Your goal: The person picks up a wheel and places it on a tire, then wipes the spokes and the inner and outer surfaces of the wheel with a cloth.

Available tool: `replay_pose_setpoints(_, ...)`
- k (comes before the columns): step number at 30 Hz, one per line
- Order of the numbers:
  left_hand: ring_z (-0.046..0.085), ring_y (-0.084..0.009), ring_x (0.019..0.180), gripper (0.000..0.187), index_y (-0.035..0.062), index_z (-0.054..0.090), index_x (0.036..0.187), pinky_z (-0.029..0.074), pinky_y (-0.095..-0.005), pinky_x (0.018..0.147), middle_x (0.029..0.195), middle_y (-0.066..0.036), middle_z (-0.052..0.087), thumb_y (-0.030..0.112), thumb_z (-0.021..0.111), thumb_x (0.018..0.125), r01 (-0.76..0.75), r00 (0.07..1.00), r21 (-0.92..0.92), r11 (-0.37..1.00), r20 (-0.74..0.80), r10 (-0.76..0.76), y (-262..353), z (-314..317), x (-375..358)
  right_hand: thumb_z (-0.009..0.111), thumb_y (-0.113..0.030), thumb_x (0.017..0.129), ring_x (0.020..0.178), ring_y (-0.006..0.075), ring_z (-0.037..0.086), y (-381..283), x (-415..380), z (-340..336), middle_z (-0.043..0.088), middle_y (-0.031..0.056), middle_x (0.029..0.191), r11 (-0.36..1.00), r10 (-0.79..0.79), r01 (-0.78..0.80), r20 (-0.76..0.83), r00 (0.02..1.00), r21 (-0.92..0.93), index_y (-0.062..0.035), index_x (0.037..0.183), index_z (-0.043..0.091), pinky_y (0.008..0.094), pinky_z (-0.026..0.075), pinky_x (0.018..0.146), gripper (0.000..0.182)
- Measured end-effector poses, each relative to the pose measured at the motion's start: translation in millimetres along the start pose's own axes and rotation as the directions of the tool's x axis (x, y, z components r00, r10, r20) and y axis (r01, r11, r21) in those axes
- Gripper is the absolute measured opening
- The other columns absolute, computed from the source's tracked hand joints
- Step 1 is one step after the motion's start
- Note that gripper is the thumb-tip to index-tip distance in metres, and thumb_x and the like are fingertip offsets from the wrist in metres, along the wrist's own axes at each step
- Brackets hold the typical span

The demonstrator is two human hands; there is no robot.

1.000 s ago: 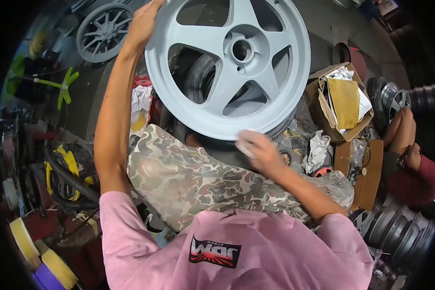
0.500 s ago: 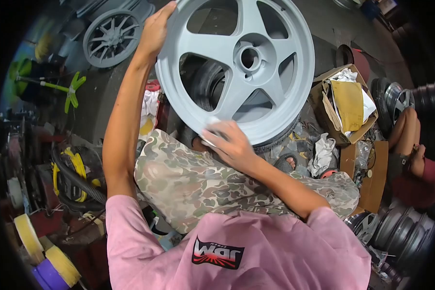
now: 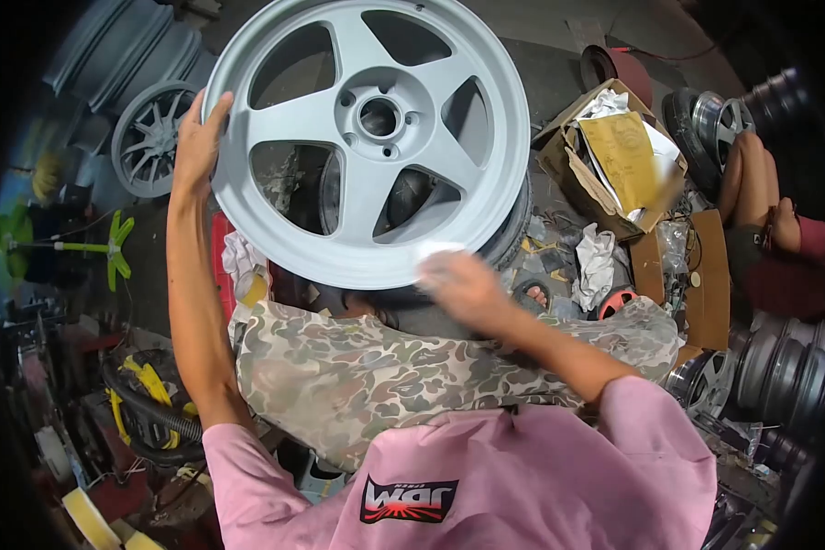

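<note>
A pale grey five-spoke wheel rim [image 3: 367,197] stands tilted in front of me, its face towards me. My left hand [image 3: 200,137] is closed round its left edge, with the thumb on the front side. At the lower right lip, my right hand [image 3: 467,289] presses a small white piece of sandpaper [image 3: 438,249] against the surface. That hand is smeared by motion, and the sandpaper is mostly covered by the fingers. Behind the rim, a dark tyre [image 3: 513,225] shows at the lower right. Camouflage cloth [image 3: 367,367] covers my lap just below.
An open cardboard box [image 3: 559,165] with yellow and white sheets stands at the right. Crumpled white paper [image 3: 596,266] lies near my foot. Another grey wheel [image 3: 147,137] stands at the left, beside a green fan [image 3: 115,246]. A person's bent leg [image 3: 750,179] shows at far right.
My right hand has slid rightward along the rim's lower lip with the sandpaper. The whole view has shifted and tilted, so the rim sits further left. My left hand still holds its edge.
</note>
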State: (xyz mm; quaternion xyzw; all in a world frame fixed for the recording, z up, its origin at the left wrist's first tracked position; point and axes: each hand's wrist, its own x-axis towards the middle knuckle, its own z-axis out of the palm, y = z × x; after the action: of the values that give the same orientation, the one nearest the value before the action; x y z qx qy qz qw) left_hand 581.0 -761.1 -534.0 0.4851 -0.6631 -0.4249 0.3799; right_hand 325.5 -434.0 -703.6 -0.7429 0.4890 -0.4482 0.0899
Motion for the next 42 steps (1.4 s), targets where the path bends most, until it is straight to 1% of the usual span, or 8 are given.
replay_pose_setpoints(7, 0.065, -0.0121, 0.098, 0.049, 0.0013, 0.06, 0.14, 0.05, -0.0255, 0.089, 0.115, -0.008, 0.071, 0.036, 0.062, 0.105, -0.019, 0.999, -0.092, 0.996, -0.042, 0.015, 0.1, 1.4, -9.1, 0.069, -0.005, 0.088, 0.098, 0.0335, 0.06, 154.8, 54.0, -78.5, 0.065, 0.0116, 0.104, 0.767, 0.143, -0.307, -0.315, 0.938, -0.564, -0.0021, 0.11, 0.074, 0.0439, 0.05, 0.085, 0.023)
replay_pose_setpoints(15, 0.061, -0.0112, 0.105, 0.058, -0.0037, 0.055, 0.144, 0.047, -0.0259, 0.094, 0.117, -0.009, 0.069, 0.04, 0.059, 0.107, -0.02, 0.996, -0.016, 1.0, -0.092, 0.019, 9.5, 17.8, -22.5, 0.063, -0.022, 0.1, 0.088, 0.0384, 0.063, 224.5, 226.5, -63.2, 0.064, 0.0166, 0.093, 0.828, 0.159, -0.462, -0.657, 0.737, -0.317, -0.003, 0.1, 0.076, 0.0485, 0.051, 0.08, 0.023)
replay_pose_setpoints(21, 0.06, -0.0118, 0.107, 0.054, -0.0034, 0.057, 0.142, 0.045, -0.0259, 0.098, 0.121, -0.009, 0.067, 0.04, 0.048, 0.111, -0.082, 0.995, -0.125, 0.989, -0.063, 0.075, 8.7, 21.7, -25.6, 0.063, -0.028, 0.099, 0.078, 0.039, 0.063, 188.4, 345.1, -22.1, 0.064, 0.018, 0.081, 0.967, -0.025, -0.184, -0.784, 0.62, -0.176, -0.0035, 0.087, 0.075, 0.0499, 0.047, 0.07, 0.03)
replay_pose_setpoints(25, 0.06, -0.0126, 0.111, 0.06, -0.0032, 0.058, 0.141, 0.044, -0.0261, 0.1, 0.125, -0.009, 0.066, 0.046, 0.038, 0.113, -0.079, 0.995, -0.086, 0.993, -0.075, 0.072, 16.4, 27.1, -31.1, 0.071, -0.02, 0.093, 0.091, 0.0331, 0.063, 115.3, 385.9, 15.3, 0.069, 0.0147, 0.097, 0.948, -0.313, 0.188, -0.642, 0.7, -0.257, -0.0074, 0.098, 0.077, 0.0442, 0.05, 0.08, 0.015)
replay_pose_setpoints(30, 0.062, -0.0149, 0.113, 0.073, -0.0033, 0.058, 0.14, 0.046, -0.0278, 0.099, 0.126, -0.011, 0.067, 0.056, 0.025, 0.112, -0.088, 0.995, -0.232, 0.969, -0.059, 0.077, 24.6, 34.0, -35.9, 0.072, -0.012, 0.087, 0.12, 0.0309, 0.064, 65.7, 357.9, 26.7, 0.066, 0.0091, 0.125, 0.714, -0.699, 0.657, -0.189, 0.689, -0.243, -0.0144, 0.123, 0.071, 0.0388, 0.055, 0.101, 0.037)
replay_pose_setpoints(31, 0.063, -0.0142, 0.11, 0.062, -0.0037, 0.058, 0.14, 0.047, -0.0278, 0.097, 0.123, -0.01, 0.068, 0.048, 0.039, 0.112, -0.094, 0.996, -0.226, 0.97, -0.008, 0.094, 25.1, 30.1, -36.2, 0.07, -0.009, 0.087, 0.122, 0.0301, 0.063, 82.3, 362.4, 19.8, 0.066, 0.0089, 0.127, 0.675, -0.736, 0.684, -0.175, 0.654, -0.277, -0.0164, 0.127, 0.069, 0.0388, 0.055, 0.102, 0.04)
replay_pose_setpoints(37, 0.063, -0.0115, 0.103, 0.043, -0.0049, 0.06, 0.138, 0.048, -0.026, 0.092, 0.117, -0.009, 0.07, 0.018, 0.066, 0.102, -0.193, 0.979, -0.013, 0.981, -0.069, 0.192, 15.4, 28.6, -28.4, 0.068, -0.015, 0.091, 0.102, 0.0304, 0.064, 208.3, 312.9, -79.0, 0.068, 0.0079, 0.112, 0.758, -0.33, 0.1, -0.246, 0.911, -0.644, -0.0105, 0.114, 0.074, 0.0427, 0.052, 0.089, 0.024)
replay_pose_setpoints(42, 0.066, -0.0133, 0.093, 0.043, -0.007, 0.058, 0.138, 0.052, -0.0275, 0.086, 0.111, -0.01, 0.072, 0.011, 0.065, 0.1, -0.263, 0.962, 0.037, 0.964, -0.06, 0.265, 7.9, 25.4, -21.2, 0.065, -0.007, 0.086, 0.115, 0.0365, 0.056, 240.8, 157.7, -144.1, 0.058, 0.0153, 0.126, 0.574, -0.044, 0.148, 0.15, 0.988, -0.806, -0.0083, 0.124, 0.066, 0.0454, 0.049, 0.093, 0.038)
